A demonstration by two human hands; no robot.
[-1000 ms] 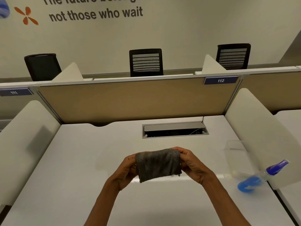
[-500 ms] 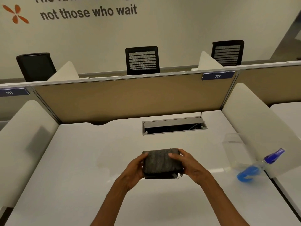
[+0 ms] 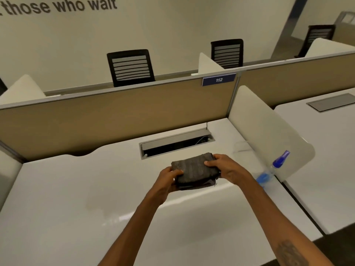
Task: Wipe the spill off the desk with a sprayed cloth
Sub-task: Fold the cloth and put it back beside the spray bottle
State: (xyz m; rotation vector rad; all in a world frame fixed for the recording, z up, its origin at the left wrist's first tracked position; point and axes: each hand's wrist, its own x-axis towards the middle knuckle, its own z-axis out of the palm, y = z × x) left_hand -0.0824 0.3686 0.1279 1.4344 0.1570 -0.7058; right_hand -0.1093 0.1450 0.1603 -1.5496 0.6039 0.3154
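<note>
Folded now, one cloth [image 3: 194, 170] sits clamped by both hands' fingers [image 3: 208, 162] above desk [image 3: 57, 198].

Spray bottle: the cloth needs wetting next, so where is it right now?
In the head view, the spray bottle sits on the desk at the right, against the white side divider, just beyond the right hand.

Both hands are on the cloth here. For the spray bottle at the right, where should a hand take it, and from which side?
Likely by the clear neck just below the blue spray head, coming from the left. The bottle leans against the white side divider, which blocks its right side. The right hand is nearer, but must first let go of the cloth.
</note>
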